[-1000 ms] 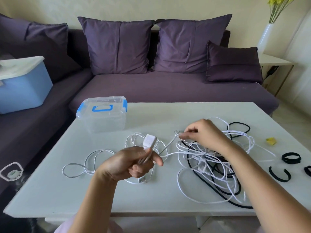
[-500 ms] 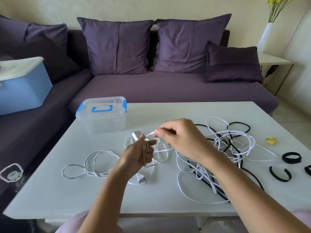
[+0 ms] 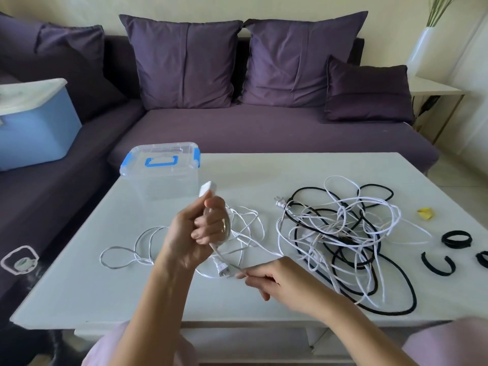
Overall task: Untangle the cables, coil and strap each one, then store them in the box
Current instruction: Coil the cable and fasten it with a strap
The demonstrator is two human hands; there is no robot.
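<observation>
Far left, a blue bin (image 3: 34,128) with a white lid sits on the arm section of a purple sofa (image 3: 264,133), which wraps round the back of the room with four matching cushions leaning on it. In front is a glossy white coffee table (image 3: 79,286). The clear box (image 3: 161,170), lid on with blue latches and handle, stands at the table's back left corner.

Loose loops of a white cable (image 3: 148,241) lie on the left half of the tabletop. The left hand (image 3: 195,231) is raised above them, fingers curled round that cable just under its blocky white socket end (image 3: 207,188), which pokes up out of the fist. The cable's plug (image 3: 221,269) rests on the table below. Just beside it the right hand (image 3: 269,280) sits low, thumb and forefinger pinching a strand, the other fingers tucked in.

Right of the hands is the big tangle (image 3: 343,233) of white and black cables, still knotted together. Past it are a small yellow scrap (image 3: 425,213) and some black straps (image 3: 456,239) near the right edge. Back right, a white vase (image 3: 422,48) with green stems stands on a side table (image 3: 435,87) by the pale wall.
</observation>
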